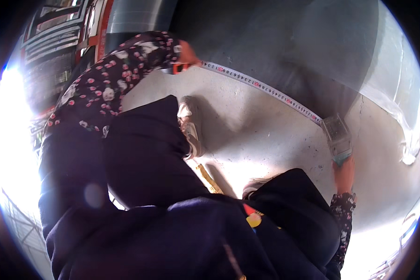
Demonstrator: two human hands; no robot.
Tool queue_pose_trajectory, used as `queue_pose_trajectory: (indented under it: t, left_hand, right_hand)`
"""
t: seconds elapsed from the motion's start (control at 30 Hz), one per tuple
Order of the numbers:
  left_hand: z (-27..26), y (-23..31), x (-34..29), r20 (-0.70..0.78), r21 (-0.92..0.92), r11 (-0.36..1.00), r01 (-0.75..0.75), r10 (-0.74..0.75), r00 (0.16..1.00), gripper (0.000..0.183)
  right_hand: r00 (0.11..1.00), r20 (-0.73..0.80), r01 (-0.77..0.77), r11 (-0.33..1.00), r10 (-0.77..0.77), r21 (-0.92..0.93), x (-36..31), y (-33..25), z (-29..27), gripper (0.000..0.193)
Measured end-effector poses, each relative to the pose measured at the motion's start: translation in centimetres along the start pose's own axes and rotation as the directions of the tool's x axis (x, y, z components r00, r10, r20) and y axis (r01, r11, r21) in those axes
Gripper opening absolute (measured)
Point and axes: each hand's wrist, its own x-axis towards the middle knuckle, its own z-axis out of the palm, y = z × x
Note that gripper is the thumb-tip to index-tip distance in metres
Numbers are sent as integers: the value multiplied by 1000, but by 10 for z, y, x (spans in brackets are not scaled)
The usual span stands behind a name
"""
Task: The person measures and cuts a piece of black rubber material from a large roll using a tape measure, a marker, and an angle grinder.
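Nearest the camera, the lower part of the view is filled by dark navy trousers (pixel 172 233), bent at the knees, with a small red and yellow object (pixel 252 217) lying against the fabric. A yellow strip (pixel 209 179) is seen between the legs on the pale concrete floor (pixel 247 126). Two light-coloured shoes are planted on that floor, the left shoe (pixel 190 126) shown clearly and the right shoe (pixel 254 184) mostly hidden by the knee.

To the right, the right hand (pixel 344 173) is extended from a floral sleeve (pixel 343 210) and is closed on the lower end of a clear, box-shaped tape case (pixel 337 135), which is pressed flat to the floor. The fingers are wrapped around the case, though their exact hold is partly masked by glare.

From the case, a white measuring tape (pixel 261 86) with red and black marks is drawn taut across the floor toward the upper left. Its far end is held down by the left hand (pixel 187 55), reached out from the other floral sleeve (pixel 116 79); the fingers seem to be pinched on an orange end piece (pixel 178 68), but this is small and blurred.

Beyond the tape, large grey curved sheet-metal pieces (pixel 312 42) are stood on the floor, and stacked metal frames (pixel 56 32) are seen at the upper left.
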Motion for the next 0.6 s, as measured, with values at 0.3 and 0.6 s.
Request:
queue_pose_trajectory:
  t: [0.3,0.6]
  left_hand:
    - [24,-110,78,-120,111,992,-61,74,990,40]
    - [61,-196,185,-404,117,940,320,-250,880,52]
  right_hand:
    - [991,8,134,977,-134,-164,-6,-58,-91,68]
    - [866,-49,490,863,-498,-123,57,-249,-112,46]
